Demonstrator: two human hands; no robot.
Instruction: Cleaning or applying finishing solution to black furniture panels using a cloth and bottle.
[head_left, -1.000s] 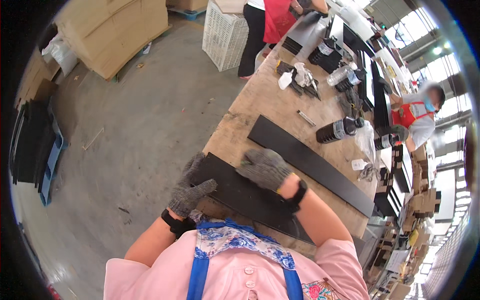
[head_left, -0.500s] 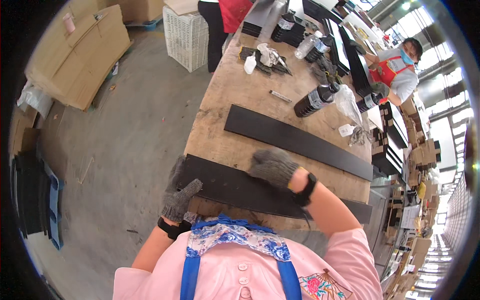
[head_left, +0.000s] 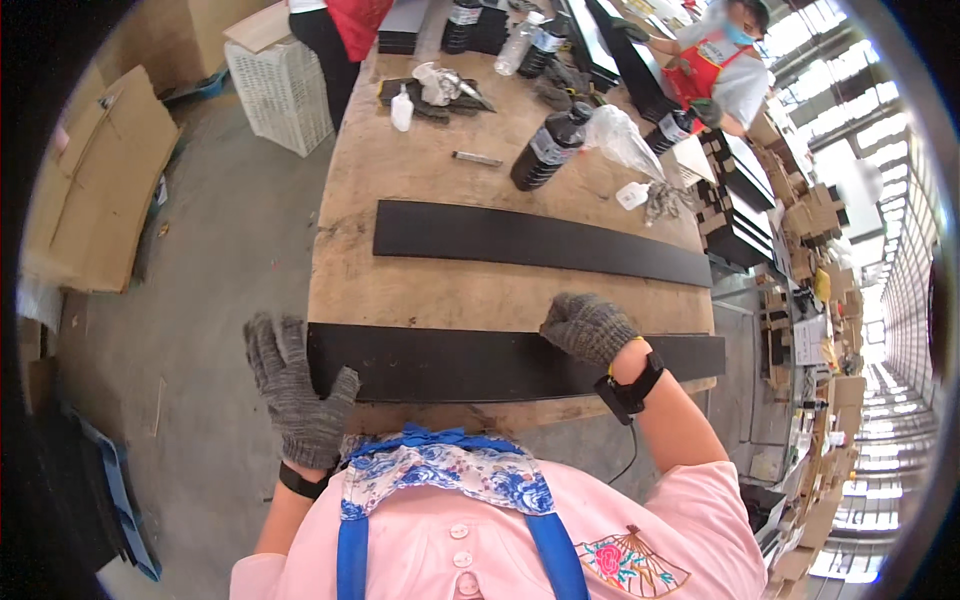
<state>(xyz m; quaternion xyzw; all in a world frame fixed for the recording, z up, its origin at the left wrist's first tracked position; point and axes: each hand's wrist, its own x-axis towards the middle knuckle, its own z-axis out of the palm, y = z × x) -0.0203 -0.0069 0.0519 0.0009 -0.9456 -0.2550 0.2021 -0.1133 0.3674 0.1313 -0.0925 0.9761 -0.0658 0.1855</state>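
A long flat black board (head_left: 450,365) lies along the near edge of a wooden worktable (head_left: 355,290). My left hand (head_left: 303,400), in a grey knitted glove, is at its left end, fingers spread apart and thumb by the near corner. It grips nothing. My right hand (head_left: 590,328), gloved alike, rests on the board's right half with the fingers curled down. What those fingers hold, if anything, is hidden under the glove. A second black board (head_left: 540,240) lies farther back, apart from the first.
Beyond the boards stand a dark liquid bottle (head_left: 550,150), a marker pen (head_left: 476,158), a small white bottle (head_left: 401,110) and a plastic bag (head_left: 622,140). Across the table a person in a red apron (head_left: 703,75) handles black boards. A white crate (head_left: 280,95) stands left.
My right hand has slid right along the near board. My left hand has opened, its fingers now spread beside the end. The view has turned, so the boards look more level.
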